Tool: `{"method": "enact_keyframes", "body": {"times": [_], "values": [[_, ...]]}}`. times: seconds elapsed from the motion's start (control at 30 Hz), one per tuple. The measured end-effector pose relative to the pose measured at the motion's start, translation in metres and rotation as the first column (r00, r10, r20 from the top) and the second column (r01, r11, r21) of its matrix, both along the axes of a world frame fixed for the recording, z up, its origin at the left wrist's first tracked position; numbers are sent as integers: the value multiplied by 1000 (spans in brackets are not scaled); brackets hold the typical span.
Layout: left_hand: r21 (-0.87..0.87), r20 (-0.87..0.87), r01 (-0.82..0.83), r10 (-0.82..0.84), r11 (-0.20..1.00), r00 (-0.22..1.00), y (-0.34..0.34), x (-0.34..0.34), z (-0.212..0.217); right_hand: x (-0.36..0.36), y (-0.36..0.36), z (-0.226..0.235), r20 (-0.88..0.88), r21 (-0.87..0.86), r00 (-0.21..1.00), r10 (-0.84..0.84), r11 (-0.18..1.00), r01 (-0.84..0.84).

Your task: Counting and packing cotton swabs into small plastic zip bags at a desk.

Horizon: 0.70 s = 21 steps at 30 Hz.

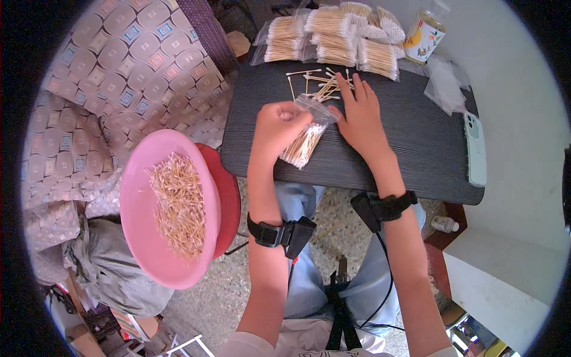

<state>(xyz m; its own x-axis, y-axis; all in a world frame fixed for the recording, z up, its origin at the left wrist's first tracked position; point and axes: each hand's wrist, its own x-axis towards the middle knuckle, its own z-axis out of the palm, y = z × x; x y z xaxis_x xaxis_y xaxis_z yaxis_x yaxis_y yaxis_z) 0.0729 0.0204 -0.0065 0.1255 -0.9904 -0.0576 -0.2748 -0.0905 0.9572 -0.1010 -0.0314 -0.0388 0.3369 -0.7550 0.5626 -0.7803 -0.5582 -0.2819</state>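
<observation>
My left hand (276, 130) is closed on the upper part of a clear zip bag (304, 140) partly filled with cotton swabs. The bag hangs tilted over the near side of the dark table (410, 149). My right hand (361, 116) lies to the right of the bag, fingers stretched forward and apart. Its fingertips reach the loose cotton swabs (326, 89) scattered on the tabletop, and its thumb is close to the bag's mouth. Whether the thumb touches the bag I cannot tell.
Filled bags of cotton swabs (330, 35) are stacked at the table's back. Right of them stand a bottle (424, 33), empty clear bags (446, 86) and a phone (474, 149) at the edge. A pink basin (140, 238) of loose swabs sits on a red stool (229, 196) at left.
</observation>
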Motion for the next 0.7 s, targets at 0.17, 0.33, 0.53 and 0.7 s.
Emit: {"method": "enact_keyframes", "body": {"times": [0.17, 0.33, 0.53, 0.7], "values": [[-53, -95, -23, 18, 998, 995, -2, 3, -14, 10, -4, 6, 104, 5, 990, 100, 995, -101], [-93, -13, -27, 26, 995, 1000, -7, -3, -21, 1, -4, 18, 281, 121, 954, 105, 982, -144], [-106, 111, -11, 23, 994, 993, -8, -17, -10, -12, -4, 18, 325, 173, 943, 71, 976, -134], [-134, 154, -19, 40, 991, 987, -10, -21, -7, -46, 3, 25, 226, 264, 974, -2, 963, -59]]}}
